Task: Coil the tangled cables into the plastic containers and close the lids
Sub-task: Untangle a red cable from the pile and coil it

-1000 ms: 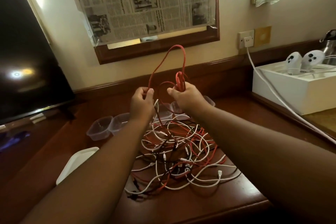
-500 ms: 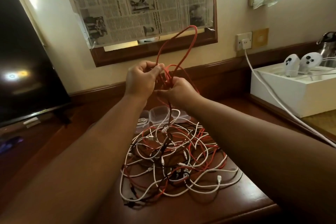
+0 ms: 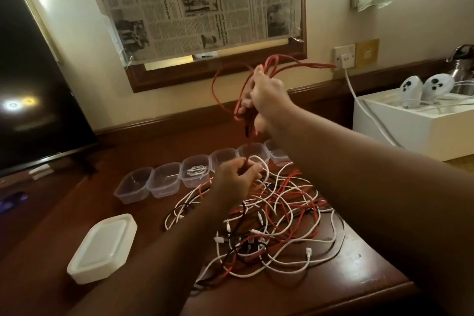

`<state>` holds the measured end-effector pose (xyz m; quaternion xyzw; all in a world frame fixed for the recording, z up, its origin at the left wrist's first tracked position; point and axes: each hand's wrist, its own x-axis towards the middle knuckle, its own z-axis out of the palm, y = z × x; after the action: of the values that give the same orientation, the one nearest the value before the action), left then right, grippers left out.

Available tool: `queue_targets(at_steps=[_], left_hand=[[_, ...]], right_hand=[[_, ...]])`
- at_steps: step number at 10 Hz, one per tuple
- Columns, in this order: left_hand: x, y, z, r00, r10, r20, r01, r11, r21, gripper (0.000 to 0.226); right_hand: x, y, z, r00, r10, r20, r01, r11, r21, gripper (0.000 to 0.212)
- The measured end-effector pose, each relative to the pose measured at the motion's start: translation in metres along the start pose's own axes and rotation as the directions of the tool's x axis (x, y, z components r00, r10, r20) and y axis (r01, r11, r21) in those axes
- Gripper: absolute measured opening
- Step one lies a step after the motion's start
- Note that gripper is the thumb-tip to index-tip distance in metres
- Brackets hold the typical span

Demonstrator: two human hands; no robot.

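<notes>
A heap of tangled white, red and black cables (image 3: 277, 215) lies on the wooden desk (image 3: 320, 297). My right hand (image 3: 269, 95) is raised above the heap and grips several loops of a red cable (image 3: 218, 90). That red cable hangs down to my left hand (image 3: 233, 182), which pinches it just above the heap. Behind the heap stands a row of several clear plastic containers (image 3: 164, 182); one of them (image 3: 196, 170) holds a coiled white cable.
A stack of white lids (image 3: 102, 249) lies at the front left. A dark TV screen (image 3: 30, 90) fills the left side. A white box (image 3: 410, 123) with two white controllers stands at the right, and a white power cord (image 3: 359, 100) runs from the wall socket.
My left hand has dropped from the raised loops down to the heap. My right hand has lifted the red loops higher. The view has shifted, and the container row and lids now show.
</notes>
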<state>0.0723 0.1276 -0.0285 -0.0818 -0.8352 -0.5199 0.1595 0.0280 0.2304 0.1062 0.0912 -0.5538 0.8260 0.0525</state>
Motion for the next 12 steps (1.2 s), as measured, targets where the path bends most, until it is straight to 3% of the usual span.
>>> queue_targets(at_steps=[2,3,4,5,6,7,8,9,10,11,12], left_hand=[[0.016,-0.024,-0.027,0.968,-0.224,-0.113,0.209,0.969,-0.131,0.03],[0.029,-0.012,-0.048,0.929,-0.275,-0.249,0.235,0.956,-0.176,0.037],[0.041,-0.004,-0.063,0.906,-0.308,-0.29,0.273,0.95,-0.153,0.036],[0.047,-0.006,-0.071,0.9,-0.365,-0.237,0.372,0.928,-0.014,0.042],[0.052,0.001,-0.074,0.886,-0.412,-0.212,0.394,0.911,-0.124,0.046],[0.059,0.024,-0.075,0.875,-0.458,-0.154,0.363,0.834,-0.416,0.037],[0.068,0.042,-0.078,0.894,-0.447,-0.043,0.301,0.668,-0.68,0.027],[0.071,0.054,-0.08,0.932,-0.362,0.017,0.24,0.581,-0.778,0.021],[0.066,0.062,-0.077,0.958,-0.287,0.013,0.193,0.611,-0.768,0.018],[0.063,0.056,-0.075,0.955,-0.294,-0.049,0.179,0.696,-0.696,0.018],[0.059,0.056,-0.071,0.955,-0.285,-0.083,0.149,0.702,-0.696,0.016]], right_hand=[[0.01,-0.026,-0.015,0.983,-0.182,-0.02,0.182,0.983,0.029,0.039],[0.006,-0.023,-0.026,0.952,-0.305,0.013,0.302,0.933,-0.196,0.036],[0.008,-0.023,-0.033,0.918,-0.395,-0.024,0.372,0.882,-0.288,0.034],[0.012,-0.022,-0.035,0.905,-0.424,-0.03,0.385,0.847,-0.366,0.036],[0.008,-0.006,-0.032,0.916,-0.368,0.16,0.373,0.635,-0.676,0.029],[-0.006,0.023,-0.029,0.916,-0.237,0.324,0.394,0.38,-0.837,0.026],[-0.014,0.042,-0.027,0.913,-0.161,0.375,0.408,0.408,-0.817,0.032],[-0.015,0.05,-0.019,0.914,-0.072,0.398,0.371,0.543,-0.753,0.034],[-0.015,0.055,-0.01,0.916,0.066,0.395,0.235,0.71,-0.664,0.019],[-0.013,0.055,-0.006,0.926,0.046,0.375,0.222,0.737,-0.638,0.022],[-0.012,0.057,-0.003,0.92,0.085,0.383,0.199,0.742,-0.641,0.018]])
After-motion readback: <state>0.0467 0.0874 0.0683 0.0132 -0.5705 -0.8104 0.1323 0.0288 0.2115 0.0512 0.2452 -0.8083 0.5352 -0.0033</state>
